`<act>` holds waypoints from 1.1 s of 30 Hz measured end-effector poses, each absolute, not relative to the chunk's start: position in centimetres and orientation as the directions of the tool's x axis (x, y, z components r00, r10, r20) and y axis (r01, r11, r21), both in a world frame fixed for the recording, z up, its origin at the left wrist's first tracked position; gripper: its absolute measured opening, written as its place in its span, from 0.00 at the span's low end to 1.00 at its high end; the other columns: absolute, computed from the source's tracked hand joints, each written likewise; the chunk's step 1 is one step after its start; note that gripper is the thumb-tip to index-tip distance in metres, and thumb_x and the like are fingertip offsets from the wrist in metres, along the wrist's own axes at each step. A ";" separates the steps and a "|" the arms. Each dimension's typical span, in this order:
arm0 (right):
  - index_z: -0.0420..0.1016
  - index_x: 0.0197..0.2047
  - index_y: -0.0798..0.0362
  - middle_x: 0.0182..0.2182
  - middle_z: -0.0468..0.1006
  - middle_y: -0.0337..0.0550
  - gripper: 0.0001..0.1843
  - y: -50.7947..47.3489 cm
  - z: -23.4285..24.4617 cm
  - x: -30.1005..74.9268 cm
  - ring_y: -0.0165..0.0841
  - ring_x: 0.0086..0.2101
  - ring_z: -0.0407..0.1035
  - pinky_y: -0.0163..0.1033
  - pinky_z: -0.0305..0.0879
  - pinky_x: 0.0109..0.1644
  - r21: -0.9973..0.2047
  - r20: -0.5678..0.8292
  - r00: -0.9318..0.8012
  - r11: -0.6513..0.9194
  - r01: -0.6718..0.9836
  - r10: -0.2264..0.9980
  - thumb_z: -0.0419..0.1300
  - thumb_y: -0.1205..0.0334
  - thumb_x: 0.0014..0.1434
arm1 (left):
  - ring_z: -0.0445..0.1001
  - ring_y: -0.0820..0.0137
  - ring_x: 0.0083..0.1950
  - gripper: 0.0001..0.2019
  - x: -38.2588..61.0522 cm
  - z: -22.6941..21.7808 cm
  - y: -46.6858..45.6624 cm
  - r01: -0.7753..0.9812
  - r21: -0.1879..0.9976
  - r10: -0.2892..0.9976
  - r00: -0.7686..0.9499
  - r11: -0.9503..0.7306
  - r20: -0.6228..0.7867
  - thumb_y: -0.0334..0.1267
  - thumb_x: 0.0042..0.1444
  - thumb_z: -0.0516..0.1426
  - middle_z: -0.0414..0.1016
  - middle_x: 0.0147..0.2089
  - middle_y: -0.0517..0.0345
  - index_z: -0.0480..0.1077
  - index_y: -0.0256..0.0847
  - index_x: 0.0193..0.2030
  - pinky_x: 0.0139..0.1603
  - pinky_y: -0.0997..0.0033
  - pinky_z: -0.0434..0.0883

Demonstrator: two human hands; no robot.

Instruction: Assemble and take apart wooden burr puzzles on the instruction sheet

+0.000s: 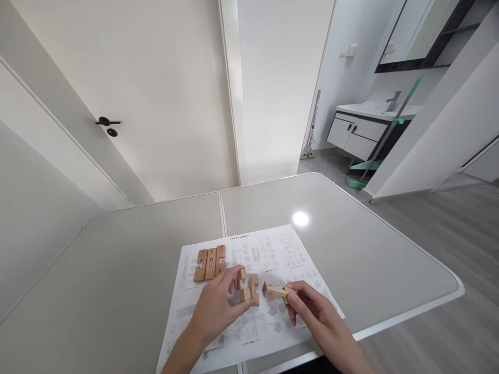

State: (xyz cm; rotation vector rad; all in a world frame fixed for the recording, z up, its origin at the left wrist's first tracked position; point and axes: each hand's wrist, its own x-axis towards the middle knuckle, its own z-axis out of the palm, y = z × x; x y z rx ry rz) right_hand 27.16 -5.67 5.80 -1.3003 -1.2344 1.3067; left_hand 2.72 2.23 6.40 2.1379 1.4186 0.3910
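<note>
My left hand (219, 297) grips a notched wooden puzzle block (244, 294) between thumb and fingers, above a printed sheet. Right beside that block is a second notched wooden piece (254, 290); whether it is held too or rests on the paper, I cannot tell. Pinched by one end in my right hand (310, 304) is a wooden puzzle stick (275, 292), its thicker free end pointing left at the other pieces, a small gap apart from them. Several flat notched wooden pieces (211, 264) with handwritten numbers lie side by side on the sheet, beyond my left hand.
The white instruction sheet (187, 311), covered in small printed diagrams, lies on a grey table (351, 259) with a pale raised edge and a centre seam. Behind stand a door (156, 93) and a washbasin cabinet (358, 132), with a green dustpan (356, 182) on the floor.
</note>
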 end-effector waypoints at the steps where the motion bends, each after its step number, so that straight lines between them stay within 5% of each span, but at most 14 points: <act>1: 0.76 0.46 0.50 0.28 0.73 0.38 0.22 -5.8 5.4 27.1 0.35 0.31 0.68 0.38 0.66 0.40 -0.991 -0.120 -0.033 -0.118 0.066 0.992 0.55 0.39 0.70 | 0.74 0.61 0.41 0.31 2.5 6.5 2.3 0.753 0.588 0.914 0.402 -0.296 -0.053 0.54 0.55 0.68 0.75 0.44 0.57 0.67 0.48 0.62 0.42 0.63 0.72; 10: 0.78 0.41 0.51 0.26 0.71 0.36 0.26 -6.0 3.5 27.4 0.35 0.29 0.68 0.37 0.67 0.37 -0.983 -0.142 0.082 -0.150 0.107 0.986 0.56 0.35 0.67 | 0.74 0.55 0.51 0.35 2.4 6.9 3.1 0.728 0.636 0.868 0.463 -0.258 -0.178 0.55 0.48 0.71 0.67 0.55 0.52 0.71 0.46 0.60 0.48 0.58 0.74; 13: 0.78 0.40 0.51 0.27 0.71 0.37 0.26 -6.0 3.4 27.4 0.34 0.29 0.68 0.37 0.67 0.36 -0.984 -0.133 0.096 -0.144 0.108 0.986 0.56 0.35 0.67 | 0.69 0.49 0.58 0.41 2.9 6.2 3.4 0.712 0.605 0.857 0.507 -0.357 -0.092 0.53 0.44 0.74 0.63 0.60 0.48 0.67 0.48 0.65 0.54 0.52 0.72; 16: 0.77 0.41 0.51 0.27 0.70 0.37 0.27 -6.0 3.5 27.5 0.35 0.29 0.68 0.38 0.68 0.36 -0.983 -0.134 0.101 -0.145 0.108 0.986 0.56 0.34 0.67 | 0.64 0.47 0.62 0.36 3.7 6.0 3.5 0.686 0.554 0.826 0.564 -0.471 0.003 0.48 0.43 0.76 0.63 0.60 0.49 0.72 0.51 0.59 0.58 0.48 0.69; 19: 0.76 0.42 0.50 0.28 0.70 0.37 0.25 -6.2 3.7 27.7 0.35 0.30 0.69 0.38 0.68 0.38 -0.985 -0.129 0.090 -0.139 0.107 0.987 0.55 0.36 0.68 | 0.67 0.51 0.57 0.31 4.4 6.6 3.3 0.658 0.576 0.814 0.581 -0.485 0.023 0.47 0.43 0.76 0.66 0.55 0.52 0.75 0.51 0.55 0.54 0.52 0.71; 24: 0.77 0.46 0.50 0.27 0.71 0.38 0.22 -6.5 4.2 27.9 0.35 0.30 0.69 0.36 0.70 0.36 -0.988 -0.073 0.122 -0.088 0.125 0.990 0.57 0.39 0.69 | 0.71 0.63 0.44 0.30 4.4 8.7 2.1 0.525 0.807 0.839 0.540 -0.269 -0.072 0.48 0.53 0.70 0.70 0.46 0.58 0.68 0.53 0.62 0.49 0.61 0.72; 33: 0.78 0.49 0.48 0.30 0.72 0.39 0.19 -6.5 6.7 26.6 0.36 0.31 0.71 0.38 0.73 0.38 -0.990 0.044 0.087 0.032 0.136 0.995 0.59 0.43 0.68 | 0.71 0.67 0.41 0.29 4.3 9.4 0.8 0.352 0.904 0.838 0.545 -0.243 0.013 0.35 0.51 0.66 0.73 0.44 0.60 0.65 0.50 0.60 0.50 0.62 0.72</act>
